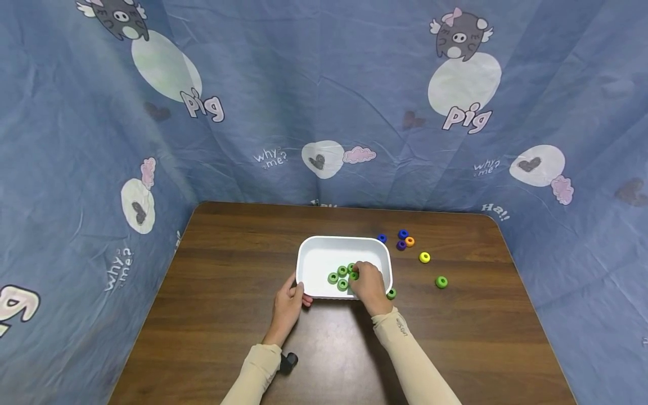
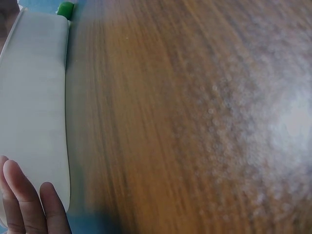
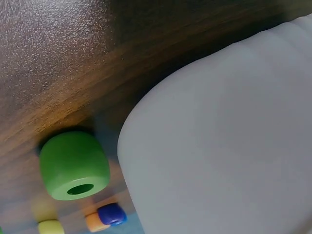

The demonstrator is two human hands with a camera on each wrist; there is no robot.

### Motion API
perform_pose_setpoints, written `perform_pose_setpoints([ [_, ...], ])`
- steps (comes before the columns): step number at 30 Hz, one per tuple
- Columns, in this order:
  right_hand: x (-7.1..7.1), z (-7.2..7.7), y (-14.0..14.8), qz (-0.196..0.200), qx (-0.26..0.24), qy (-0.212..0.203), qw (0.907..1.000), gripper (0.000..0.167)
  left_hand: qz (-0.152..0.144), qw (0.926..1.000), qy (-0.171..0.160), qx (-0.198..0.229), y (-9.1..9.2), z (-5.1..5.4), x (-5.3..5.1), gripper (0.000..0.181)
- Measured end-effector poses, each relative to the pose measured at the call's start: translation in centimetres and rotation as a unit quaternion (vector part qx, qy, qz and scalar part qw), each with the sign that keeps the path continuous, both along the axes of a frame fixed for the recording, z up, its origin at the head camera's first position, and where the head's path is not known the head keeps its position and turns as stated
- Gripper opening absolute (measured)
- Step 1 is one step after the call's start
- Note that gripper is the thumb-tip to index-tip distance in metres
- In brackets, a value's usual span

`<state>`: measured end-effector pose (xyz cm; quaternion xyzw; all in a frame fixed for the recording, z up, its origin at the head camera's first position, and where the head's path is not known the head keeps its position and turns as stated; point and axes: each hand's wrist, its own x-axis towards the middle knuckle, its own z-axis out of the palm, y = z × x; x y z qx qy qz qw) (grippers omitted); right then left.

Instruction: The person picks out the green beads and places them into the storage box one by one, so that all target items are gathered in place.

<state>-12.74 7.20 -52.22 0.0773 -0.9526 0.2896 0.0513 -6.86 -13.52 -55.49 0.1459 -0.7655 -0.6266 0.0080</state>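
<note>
A white plastic tray (image 1: 319,250) sits on the wooden table with several green beads (image 1: 342,284) lying in it. My left hand (image 1: 287,306) grips its near left corner, thumb at the rim and fingers against the outer wall. In the left wrist view, those fingers (image 2: 29,200) lie along the white side. Inside the tray's right half, my right hand (image 1: 370,286) has curled fingers and pinches a green bead (image 1: 354,276), partly hidden by the fingertips. The right wrist view shows the tray's rounded outer corner (image 3: 219,131), but not the fingers.
Just outside the tray's near right corner stands a green bead (image 3: 73,165). Farther right are another green bead (image 1: 441,282) and a yellow bead (image 1: 424,257). Behind them lie an orange bead (image 1: 409,242) and several blue or purple beads (image 1: 403,234). A printed blue cloth (image 1: 324,101) hangs behind the table.
</note>
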Motion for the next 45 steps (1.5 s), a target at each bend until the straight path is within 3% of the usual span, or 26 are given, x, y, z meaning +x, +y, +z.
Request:
perform_pose_setpoints([
  [4, 0.0, -0.1, 0.0, -0.001, 0.002, -0.001, 1.0000, 0.016, -0.001, 1.0000, 0.002, 0.001, 0.0, 0.0, 0.0, 0.051],
  [9, -0.2, 0.3, 0.0, 0.001, 0.013, -0.045, 0.9989, 0.017, -0.001, 1.0000, 0.000, -0.005, 0.0, -0.1, -0.1, 0.051],
  [16, -0.2, 0.4, 0.1, 0.005, 0.016, -0.063, 0.9979, 0.023, -0.001, 1.0000, -0.002, -0.009, 0.0, -0.1, 0.0, 0.051],
  [26, 0.0, 0.6, 0.3, 0.010, 0.004, -0.050, 0.9987, 0.024, -0.008, 0.9999, 0.010, 0.007, -0.2, -0.1, 0.0, 0.050],
  [34, 0.3, 2.1, 0.7, 0.000, -0.034, -0.030, 0.9990, 0.020, -0.009, 0.9999, 0.008, 0.001, -0.1, 0.0, 0.0, 0.050],
  [40, 1.0, 3.9, 1.4, -0.022, -0.096, 0.012, 0.9950, 0.020, -0.005, 1.0000, 0.005, -0.006, -0.1, 0.0, 0.0, 0.051],
  [45, 1.4, 4.9, 2.9, -0.068, -0.130, 0.029, 0.9887, 0.019, -0.006, 0.9999, 0.010, 0.000, -0.1, 0.1, -0.1, 0.051],
])
